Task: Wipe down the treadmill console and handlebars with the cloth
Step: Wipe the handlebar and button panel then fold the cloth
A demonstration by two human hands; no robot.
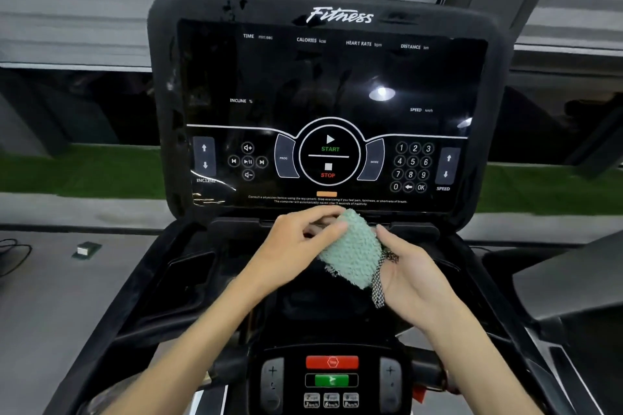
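Pale-green nubby microfibre cloth sits bunched in the air between the 2 hands, over the dark plastic tray at the foot of the glossy black treadmill console panel. Its long axis runs roughly far to near, with the far end tilted a little to the left. A black-and-white chequered trim hangs from its near right corner.

The left hand comes in from the left, fingers curled, and pinches the far end of the cloth between thumb and forefinger. The right hand cradles it from the right. Its thumb is pressed along the cloth's right edge. Its other fingers are hidden behind the fabric, so I cannot tell how they lie, though the hand appears to hold the bundle.

The panel's lower edge lies just beyond the cloth's far end, so either hand could reach it; the left is slightly nearer. The small control pad with 1 red and 1 green button lies well apart, on the near side below the wrists. No wiping contact shows yet; the hands seem to be gathering or folding the cloth.
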